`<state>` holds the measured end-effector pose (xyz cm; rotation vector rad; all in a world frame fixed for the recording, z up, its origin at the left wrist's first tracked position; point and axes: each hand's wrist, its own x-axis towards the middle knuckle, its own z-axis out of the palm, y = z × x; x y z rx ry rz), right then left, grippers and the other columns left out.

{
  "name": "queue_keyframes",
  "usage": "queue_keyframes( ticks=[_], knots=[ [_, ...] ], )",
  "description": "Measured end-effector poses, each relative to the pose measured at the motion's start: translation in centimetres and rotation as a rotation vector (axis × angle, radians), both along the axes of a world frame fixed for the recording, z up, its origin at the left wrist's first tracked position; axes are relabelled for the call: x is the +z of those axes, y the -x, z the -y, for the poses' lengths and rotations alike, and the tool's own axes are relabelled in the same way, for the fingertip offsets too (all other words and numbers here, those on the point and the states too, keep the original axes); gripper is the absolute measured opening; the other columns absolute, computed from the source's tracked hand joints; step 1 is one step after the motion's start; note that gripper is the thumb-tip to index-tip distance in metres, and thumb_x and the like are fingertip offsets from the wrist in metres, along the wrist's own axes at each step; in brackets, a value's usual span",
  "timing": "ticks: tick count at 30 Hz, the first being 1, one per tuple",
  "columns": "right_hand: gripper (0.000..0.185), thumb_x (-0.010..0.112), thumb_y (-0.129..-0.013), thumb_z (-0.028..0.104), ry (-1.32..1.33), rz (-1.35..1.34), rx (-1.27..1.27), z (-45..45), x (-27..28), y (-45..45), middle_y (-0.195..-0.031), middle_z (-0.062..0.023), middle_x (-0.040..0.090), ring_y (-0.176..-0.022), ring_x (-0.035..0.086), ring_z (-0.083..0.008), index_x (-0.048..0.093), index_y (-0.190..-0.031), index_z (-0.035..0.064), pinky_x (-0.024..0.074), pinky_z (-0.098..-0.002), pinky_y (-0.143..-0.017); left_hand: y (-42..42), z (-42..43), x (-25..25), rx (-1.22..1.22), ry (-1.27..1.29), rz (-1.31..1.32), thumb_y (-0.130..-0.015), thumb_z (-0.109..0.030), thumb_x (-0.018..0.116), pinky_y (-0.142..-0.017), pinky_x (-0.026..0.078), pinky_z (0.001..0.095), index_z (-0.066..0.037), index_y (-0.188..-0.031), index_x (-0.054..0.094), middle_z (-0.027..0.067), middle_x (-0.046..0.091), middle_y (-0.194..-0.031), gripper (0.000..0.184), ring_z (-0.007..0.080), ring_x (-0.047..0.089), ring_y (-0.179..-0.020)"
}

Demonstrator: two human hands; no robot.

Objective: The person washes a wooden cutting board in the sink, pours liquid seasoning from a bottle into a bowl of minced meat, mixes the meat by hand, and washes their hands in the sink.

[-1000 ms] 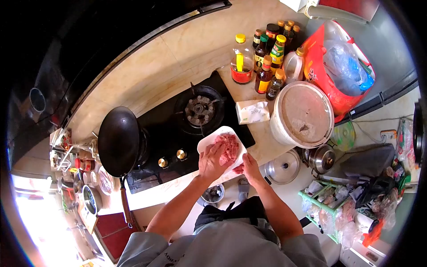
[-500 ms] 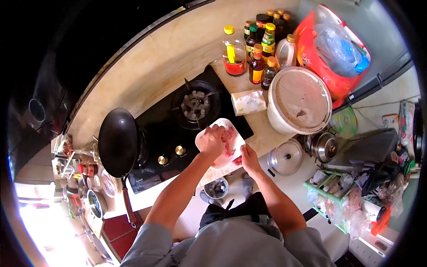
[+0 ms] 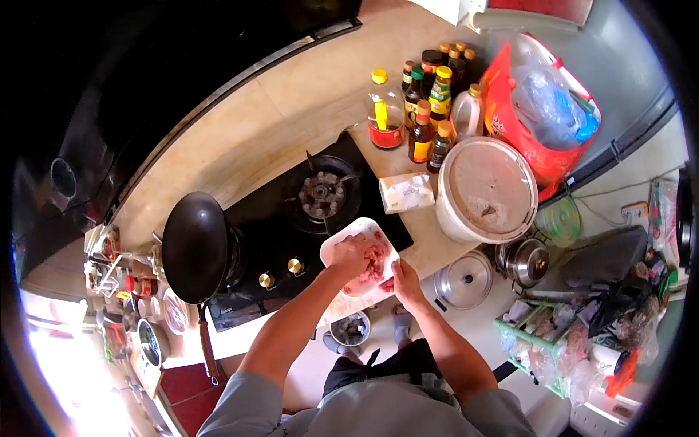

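A white tray (image 3: 335,240) of sliced raw meat (image 3: 375,264) is held over the front edge of the counter, by the black gas hob (image 3: 251,288). My left hand (image 3: 347,255) reaches into it, fingers curled down into the meat and partly hidden. My right hand (image 3: 405,282) grips the tray's right edge, thumb on top. A little reddish meat shows beside the right fingers, at the tray's lower edge. Left of the tray, a black wok (image 3: 194,247) with a wooden handle stands on the hob.
Behind the right burner (image 3: 322,194) stand several sauce bottles (image 3: 420,135). A tissue box (image 3: 406,194), a lidded white bucket (image 3: 486,191) and a red bag (image 3: 535,153) line the right side. Below sit a pot lid (image 3: 464,279) and a bin (image 3: 351,329).
The view has tilted, so the counter sits lower in the picture. My left hand has shifted leftward within the tray, uncovering more meat. My right hand keeps its hold.
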<state>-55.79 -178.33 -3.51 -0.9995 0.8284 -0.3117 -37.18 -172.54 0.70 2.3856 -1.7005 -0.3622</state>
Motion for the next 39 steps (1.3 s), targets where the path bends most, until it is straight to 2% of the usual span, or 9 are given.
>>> queue_keyframes(
  ticks=[3,7,8,19,22,26,30,35,39],
  knots=[
    [0.035,0.044,-0.106,0.036,-0.082,-0.005,-0.013,0.0,-0.9,-0.1,-0.085,-0.0136,0.067,-0.066,0.071,-0.0242,0.054,-0.116,0.0039,0.0588,-0.0338,-0.058,1.3,-0.2,3.5,0.061,0.408,0.111,-0.07,-0.015,0.066,-0.058,0.053,0.0375,-0.018,-0.091,0.073,0.0011,0.065,-0.083,0.023,0.0251,0.064,-0.08],
    [0.035,0.043,-0.107,0.036,-0.094,-0.026,0.007,0.2,0.2,-0.1,-0.091,-0.0147,0.067,-0.067,0.07,-0.0245,0.053,-0.114,0.0034,0.0592,-0.0359,-0.061,4.1,-3.4,6.2,0.029,-0.077,0.109,-0.071,-0.044,0.08,-0.101,0.042,0.0594,-0.021,-0.146,0.046,0.0056,0.05,-0.145,0.085,0.0326,0.047,-0.133],
    [0.035,0.043,-0.107,0.036,-0.091,-0.026,0.015,0.1,0.2,-0.1,-0.091,-0.0149,0.067,-0.067,0.07,-0.0247,0.052,-0.114,0.003,0.0593,-0.036,-0.061,4.0,-3.8,5.4,0.02,-0.063,0.15,-0.073,-0.047,0.079,-0.101,0.042,0.0628,-0.022,-0.147,0.045,0.0046,0.047,-0.148,0.086,0.0354,0.043,-0.137],
    [0.037,0.044,-0.107,0.037,-0.075,-0.034,0.045,0.0,1.1,0.2,-0.093,-0.0154,0.069,-0.074,0.072,-0.0256,0.053,-0.118,0.0021,0.0599,-0.0364,-0.067,0.9,-1.6,3.3,0.077,-0.02,-0.14,-0.075,-0.03,0.077,-0.09,0.053,0.0469,-0.024,-0.124,0.065,0.0045,0.064,-0.118,0.05,0.0326,0.058,-0.113],
    [0.035,0.043,-0.107,0.035,-0.086,-0.038,0.04,-0.4,1.0,0.6,-0.092,-0.0141,0.07,-0.073,0.072,-0.024,0.054,-0.114,0.0033,0.0592,-0.0343,-0.066,3.2,-3.3,3.8,0.166,0.245,0.151,-0.07,-0.03,0.078,-0.087,0.054,0.046,-0.029,-0.121,0.068,0.0042,0.064,-0.121,0.052,0.0327,0.059,-0.114],
    [0.035,0.043,-0.107,0.036,-0.088,-0.064,0.047,-0.7,0.8,0.9,-0.091,-0.0137,0.069,-0.074,0.071,-0.0242,0.054,-0.113,0.0027,0.0588,-0.0354,-0.067,3.5,-5.1,4.3,0.334,0.315,-0.111,-0.074,-0.031,0.077,-0.097,0.05,0.0451,-0.02,-0.127,0.064,0.0073,0.062,-0.128,0.056,0.0353,0.058,-0.119],
    [0.033,0.043,-0.107,0.034,-0.043,-0.057,0.074,-1.1,1.6,0.8,-0.09,-0.0135,0.069,-0.073,0.07,-0.0239,0.053,-0.114,0.0034,0.0593,-0.0373,-0.069,2.3,-3.1,5.1,0.591,-0.152,-0.332,-0.081,-0.036,0.071,-0.095,0.052,0.0445,-0.013,-0.132,0.058,0.0109,0.06,-0.132,0.057,0.033,0.054,-0.126],
    [0.03,0.043,-0.107,0.032,-0.055,-0.105,0.038,-1.2,0.9,1.0,-0.09,-0.0137,0.07,-0.073,0.07,-0.0244,0.053,-0.113,0.0044,0.0569,-0.0374,-0.066,1.9,-2.1,2.5,0.408,-0.07,-0.348,-0.087,-0.019,0.062,-0.081,0.059,0.0371,-0.011,-0.121,0.066,0.0123,0.06,-0.131,0.035,0.0294,0.06,-0.118],
    [0.03,0.048,-0.106,0.032,-0.047,-0.095,0.038,-1.0,-0.1,1.7,-0.09,-0.0123,0.069,-0.072,0.071,-0.025,0.052,-0.117,0.0045,0.0597,-0.0388,-0.066,3.5,-2.9,3.4,0.32,0.152,-0.281,-0.085,-0.028,0.065,-0.088,0.054,0.0469,-0.016,-0.13,0.06,0.008,0.056,-0.132,0.047,0.0332,0.056,-0.12]
  ],
)
